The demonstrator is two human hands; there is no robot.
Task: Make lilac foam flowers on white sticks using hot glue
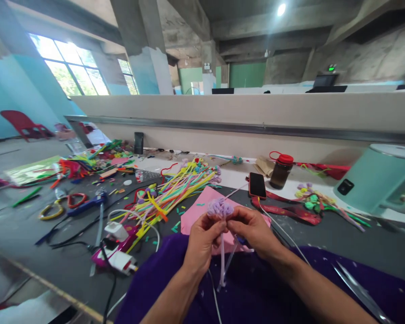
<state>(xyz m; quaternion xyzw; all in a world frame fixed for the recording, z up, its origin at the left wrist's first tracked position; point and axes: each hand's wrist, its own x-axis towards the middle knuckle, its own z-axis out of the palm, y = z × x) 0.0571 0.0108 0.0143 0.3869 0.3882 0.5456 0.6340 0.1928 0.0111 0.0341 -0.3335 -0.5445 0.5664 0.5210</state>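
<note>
Both hands are pinched shut on one lilac pipe-cleaner flower (220, 208), dead centre over the lap: left hand (202, 240) grips the stem just under the fuzzy head, right hand (253, 229) nips it from 3 o'clock. Only real container is the brown bottle (281, 171) with a red lid at 1 o'clock, contents too dark to tell. Pipe-cleaner pile (175, 189) sprawls at 10 o'clock, phone (257, 185) at 12. Bare grey table (27, 234) runs out toward 8 o'clock, up to the near edge.
</note>
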